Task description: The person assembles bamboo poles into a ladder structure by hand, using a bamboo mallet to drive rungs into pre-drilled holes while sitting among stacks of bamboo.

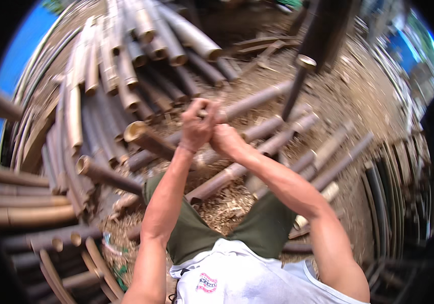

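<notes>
My left hand [196, 125] and my right hand [224, 138] meet in front of me, above several bamboo poles. The left fingers are curled, with a small pale bit showing between them that motion blur leaves unclear. Closed against the left one, my right hand hides whatever lies in its fingers. Just beyond both hands a dark brown bamboo pole [257, 99] slants up to the right. Another bamboo pole [228, 178] crosses below my forearms, above the ground between my knees. An upright-tilted bamboo pole [148, 139] shows its cut end left of my left wrist.
A large stack of cut bamboo [125, 55] fills the far left, open ends toward me. At the far right stands a bamboo post [298, 83]. Split bamboo strips [392, 197] line the right side. Wood shavings [224, 210] cover the ground. A bamboo frame [77, 276] sits lower left.
</notes>
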